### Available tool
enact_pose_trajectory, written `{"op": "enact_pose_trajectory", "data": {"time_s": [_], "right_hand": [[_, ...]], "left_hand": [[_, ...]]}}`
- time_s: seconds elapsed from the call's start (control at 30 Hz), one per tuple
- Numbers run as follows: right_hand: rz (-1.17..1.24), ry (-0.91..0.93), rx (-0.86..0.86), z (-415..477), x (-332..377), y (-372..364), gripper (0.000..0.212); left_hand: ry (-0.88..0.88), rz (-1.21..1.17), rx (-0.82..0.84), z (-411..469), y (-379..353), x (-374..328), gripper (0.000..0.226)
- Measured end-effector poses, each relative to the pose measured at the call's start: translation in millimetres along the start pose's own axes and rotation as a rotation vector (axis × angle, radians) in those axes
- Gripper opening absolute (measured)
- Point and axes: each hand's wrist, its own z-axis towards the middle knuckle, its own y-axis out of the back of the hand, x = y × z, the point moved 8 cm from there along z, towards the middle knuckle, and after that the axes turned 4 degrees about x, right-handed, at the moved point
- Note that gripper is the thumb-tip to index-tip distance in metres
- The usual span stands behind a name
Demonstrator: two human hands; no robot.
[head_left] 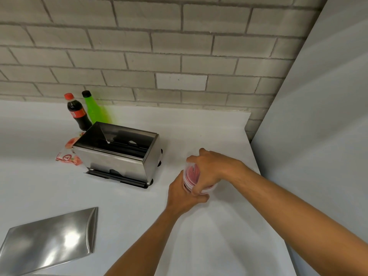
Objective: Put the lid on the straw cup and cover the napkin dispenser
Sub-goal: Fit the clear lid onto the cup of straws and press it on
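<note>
A clear straw cup with red straws inside stands on the white counter at centre right. My left hand wraps around its lower side. My right hand lies over the top of the cup and hides most of it; whether a lid sits under the palm cannot be told. The steel napkin dispenser stands open-topped left of the cup. Its curved steel cover lies flat on the counter at the lower left, apart from both hands.
A cola bottle and a green bottle stand behind the dispenser by the brick wall. Red-and-white packets lie at the dispenser's left. A grey panel rises along the counter's right edge.
</note>
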Motion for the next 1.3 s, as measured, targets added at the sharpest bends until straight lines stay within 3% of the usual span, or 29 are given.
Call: {"op": "enact_pose_trajectory", "data": {"time_s": [0.43,0.6,0.77,1.1,1.3], "right_hand": [[-0.113,0.132,0.137,0,15,-1,0.112],[-0.151,0.170,0.131,-1,17,-6,0.112],[-0.141,0.185,0.111,-3,15,-2,0.114],[-0.101,0.015,-0.061,1,9,5,0.113],[-0.084,-0.152,0.088,-1,0,-3,0.134]], "left_hand": [[-0.036,-0.014,0.026,0,2,-8,0.086],[0.008,-0.018,0.034,2,0,1,0.079],[-0.027,-0.029,0.040,0,1,-8,0.088],[-0.018,-0.002,0.008,0,0,-9,0.096],[-0.046,0.022,0.027,-1,-4,-17,0.095]]}}
